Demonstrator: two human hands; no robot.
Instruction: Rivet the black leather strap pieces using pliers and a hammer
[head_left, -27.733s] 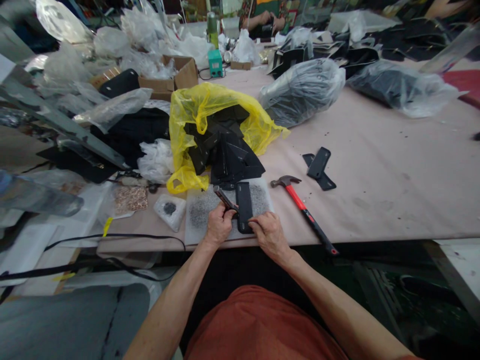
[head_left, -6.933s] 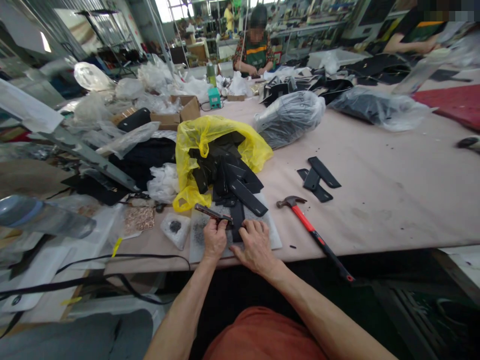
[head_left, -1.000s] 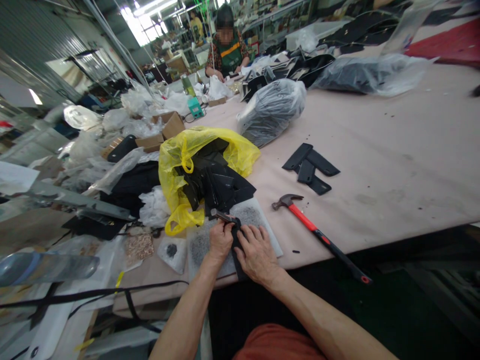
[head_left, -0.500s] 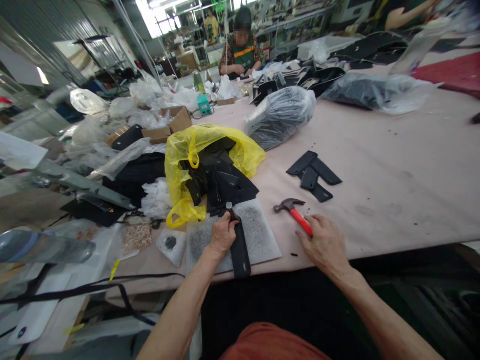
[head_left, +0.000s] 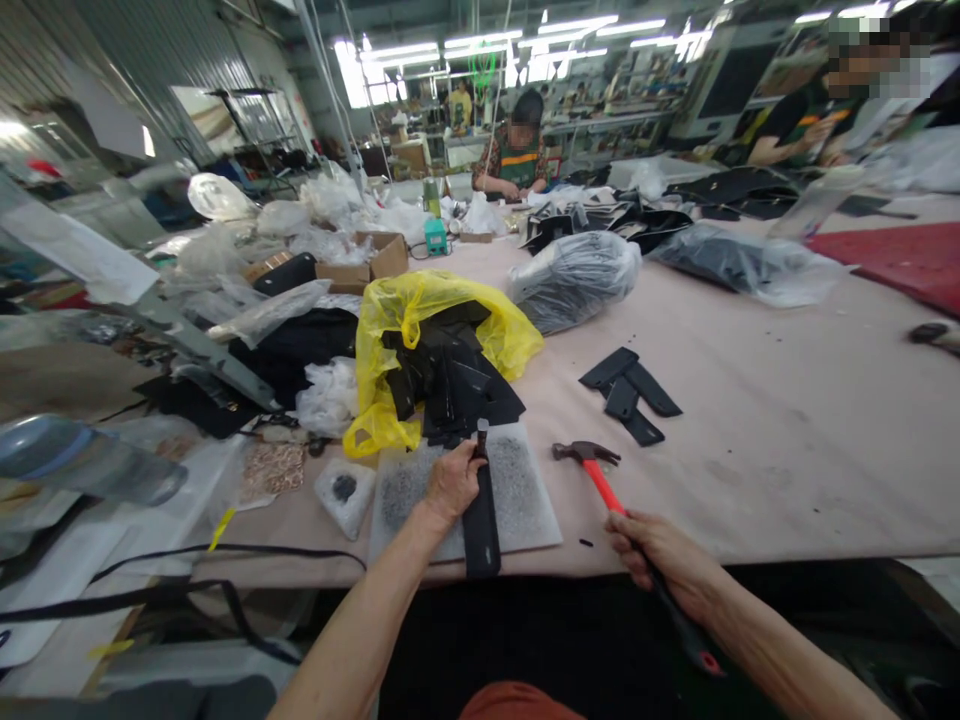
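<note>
My left hand (head_left: 452, 482) is closed around a short metal punch (head_left: 482, 436), its shiny top showing above the fist. The punch's tip is hidden by the fingers. Beneath it lies a long black strap-like piece (head_left: 481, 538), on a worn whitish board (head_left: 529, 490). My right hand (head_left: 664, 555) grips a claw hammer (head_left: 600, 484) by its red and black handle, to the right of the board. The hammer's head is over the table, apart from the punch. Several similar black pieces (head_left: 631, 396) lie in a small pile beyond the hammer.
A yellow plastic bag (head_left: 371, 345) spills black pieces (head_left: 474, 385) behind the board. At left stand a small white block (head_left: 346, 490), a bag of copper-coloured bits (head_left: 271, 468) and a large clear bottle (head_left: 90, 460). A wrapped bundle (head_left: 574, 275) lies farther back. Two people sit across the table.
My right hand has shifted its hold down the hammer's handle, so more of the handle shows. My left hand still holds the punch on the black piece. The camera view has tilted up.
</note>
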